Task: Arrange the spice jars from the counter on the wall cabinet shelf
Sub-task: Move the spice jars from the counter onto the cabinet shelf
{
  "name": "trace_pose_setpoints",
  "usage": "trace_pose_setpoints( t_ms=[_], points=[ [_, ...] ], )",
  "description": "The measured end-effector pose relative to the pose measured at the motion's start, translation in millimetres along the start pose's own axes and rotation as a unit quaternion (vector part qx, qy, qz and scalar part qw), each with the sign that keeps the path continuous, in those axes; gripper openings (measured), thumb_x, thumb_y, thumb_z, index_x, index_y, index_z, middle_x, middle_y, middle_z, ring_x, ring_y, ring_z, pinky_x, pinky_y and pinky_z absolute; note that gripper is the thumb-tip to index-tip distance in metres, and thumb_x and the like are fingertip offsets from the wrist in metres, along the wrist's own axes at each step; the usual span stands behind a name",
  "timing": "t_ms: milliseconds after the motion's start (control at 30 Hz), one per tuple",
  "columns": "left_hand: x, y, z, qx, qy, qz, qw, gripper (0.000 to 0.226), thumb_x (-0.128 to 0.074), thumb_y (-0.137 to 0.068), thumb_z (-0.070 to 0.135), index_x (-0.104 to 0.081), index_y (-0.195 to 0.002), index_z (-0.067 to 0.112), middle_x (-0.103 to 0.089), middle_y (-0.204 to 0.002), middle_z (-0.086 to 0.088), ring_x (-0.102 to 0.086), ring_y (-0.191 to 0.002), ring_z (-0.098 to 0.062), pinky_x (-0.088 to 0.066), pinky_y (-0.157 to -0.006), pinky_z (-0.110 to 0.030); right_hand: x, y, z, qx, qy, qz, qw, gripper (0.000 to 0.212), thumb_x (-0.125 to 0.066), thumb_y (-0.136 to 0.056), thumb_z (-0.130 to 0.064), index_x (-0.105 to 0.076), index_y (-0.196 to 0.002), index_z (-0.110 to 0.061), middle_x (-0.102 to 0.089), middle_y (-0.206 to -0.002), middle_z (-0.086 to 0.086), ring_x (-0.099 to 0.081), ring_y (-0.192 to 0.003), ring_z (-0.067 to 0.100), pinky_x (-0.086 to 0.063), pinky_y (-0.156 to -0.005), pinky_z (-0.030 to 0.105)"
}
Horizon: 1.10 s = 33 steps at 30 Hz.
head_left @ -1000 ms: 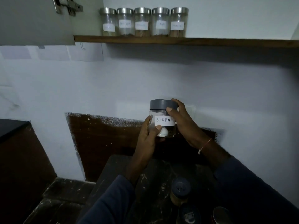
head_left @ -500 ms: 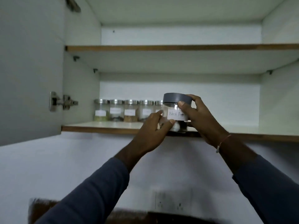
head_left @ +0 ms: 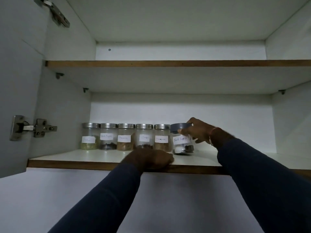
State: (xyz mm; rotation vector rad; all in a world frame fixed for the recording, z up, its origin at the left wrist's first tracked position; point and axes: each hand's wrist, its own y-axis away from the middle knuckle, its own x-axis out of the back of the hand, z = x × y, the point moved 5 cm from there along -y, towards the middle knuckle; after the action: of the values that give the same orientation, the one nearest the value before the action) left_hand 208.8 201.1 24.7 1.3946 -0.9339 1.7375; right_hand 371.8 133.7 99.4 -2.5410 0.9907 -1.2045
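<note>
The jar labelled "Black Pepper" [head_left: 182,142] stands upright on the lower shelf [head_left: 107,158] of the open wall cabinet, its long axis vertical, its grey lid [head_left: 179,127] on top and its handwritten white label facing out toward the camera. Dark contents and something small and white lie at its bottom. It sits at the right end of a row of five steel-lidded spice jars [head_left: 126,136], just beside the last of them, and stands slightly nearer the shelf's front edge than they do. Those five are also upright with labels facing forward, set side by side along the back wall.

The right hand [head_left: 200,130] reaches in from the right, its fingers [head_left: 185,131] wrapped around the lid and upper shoulder of the jar, clamped on it. The left hand [head_left: 151,158] rests on the front edge of the same shelf, in front of the row; its fingers are curled together in a loose fist and hold nothing. Both forearms wear dark blue sleeves.

The cabinet door stands open at the left, a metal hinge [head_left: 32,127] showing on its inner face. An upper shelf [head_left: 168,63] spans the cabinet above.
</note>
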Motion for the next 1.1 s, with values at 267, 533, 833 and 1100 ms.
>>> trace_pose_setpoints(
  t_ms=[267,533,833,1100],
  points=[
    [1,-8,0,-0.015,-0.019,0.021,0.999,0.038,-0.031,-0.102,0.015,-0.044,-0.135,0.003,-0.043,-0.144,-0.020,-0.042,-0.132,-0.033,-0.033,-0.112,-0.046,-7,-35,2,-0.001,0.224,0.051,0.973,0.049,-0.059,-0.090,-0.036,-0.050,-0.128,-0.005,-0.055,-0.129,0.013,-0.054,-0.112,0.029,-0.041,-0.084,0.033],
    [1,-8,1,-0.033,-0.003,0.047,0.998,0.037,-0.034,-0.100,0.010,-0.046,-0.134,0.001,-0.042,-0.146,-0.018,-0.042,-0.133,-0.031,-0.033,-0.111,-0.042,-10,-40,15,0.016,0.209,0.019,0.978,0.037,-0.052,-0.095,-0.036,-0.048,-0.121,-0.011,-0.058,-0.122,0.011,-0.053,-0.100,0.023,-0.039,-0.086,0.033],
    [14,17,5,-0.047,0.074,0.202,0.975,0.027,-0.049,-0.087,0.030,-0.070,-0.093,0.012,-0.069,-0.104,-0.008,-0.062,-0.098,-0.023,-0.050,-0.081,-0.031,-13,-27,12,-0.018,0.108,0.035,0.993,0.074,-0.057,-0.093,-0.024,-0.014,-0.149,-0.005,-0.043,-0.144,0.019,-0.047,-0.127,0.034,-0.037,-0.107,0.041],
    [19,59,14,-0.020,-0.080,0.494,0.865,0.046,-0.034,-0.090,0.040,-0.060,-0.060,0.015,-0.061,-0.060,-0.002,-0.057,-0.058,-0.019,-0.041,-0.054,-0.026,-20,55,-41,0.166,0.221,0.121,0.953,0.018,-0.051,-0.090,-0.011,-0.062,-0.077,-0.003,-0.061,-0.086,0.011,-0.057,-0.087,0.027,-0.041,-0.075,0.031]
  ],
)
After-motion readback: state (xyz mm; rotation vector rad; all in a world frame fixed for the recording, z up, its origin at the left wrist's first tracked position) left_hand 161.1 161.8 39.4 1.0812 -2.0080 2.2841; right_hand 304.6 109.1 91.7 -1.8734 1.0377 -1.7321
